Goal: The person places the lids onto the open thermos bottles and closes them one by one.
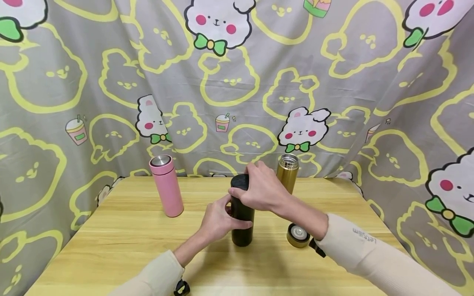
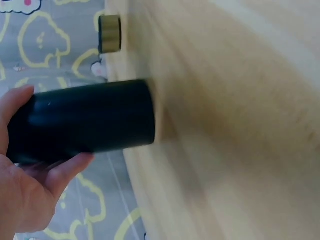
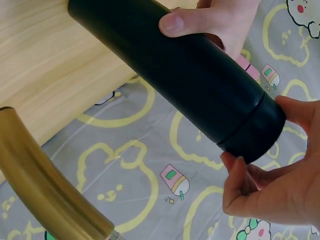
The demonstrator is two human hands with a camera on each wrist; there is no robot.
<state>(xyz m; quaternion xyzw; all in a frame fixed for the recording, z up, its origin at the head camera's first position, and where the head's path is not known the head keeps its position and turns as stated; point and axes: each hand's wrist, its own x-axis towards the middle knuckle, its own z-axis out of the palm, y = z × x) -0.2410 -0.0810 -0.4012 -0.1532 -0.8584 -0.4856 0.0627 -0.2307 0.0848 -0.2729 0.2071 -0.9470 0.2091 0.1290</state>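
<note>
Black all over, one tall bottle (image 1: 242, 212) is upright near the middle of the wooden bench (image 1: 129, 250), between its left and right edges. I cannot tell if its bottom touches the wood. The left hand (image 1: 218, 218) has its grip round the bottle's side, thumb and fingers bent. The right hand (image 1: 263, 188) has its grip on the black lid (image 3: 256, 130), pinching its side, and the lid sits on the bottle. A pink bottle (image 1: 168, 189) with a shiny top stands near the back left corner. A gold bottle (image 1: 287, 174), its metal mouth showing, stands near the back edge, right of the middle. A gold lid (image 1: 298, 236) lies inside up, toward the right edge.
</note>
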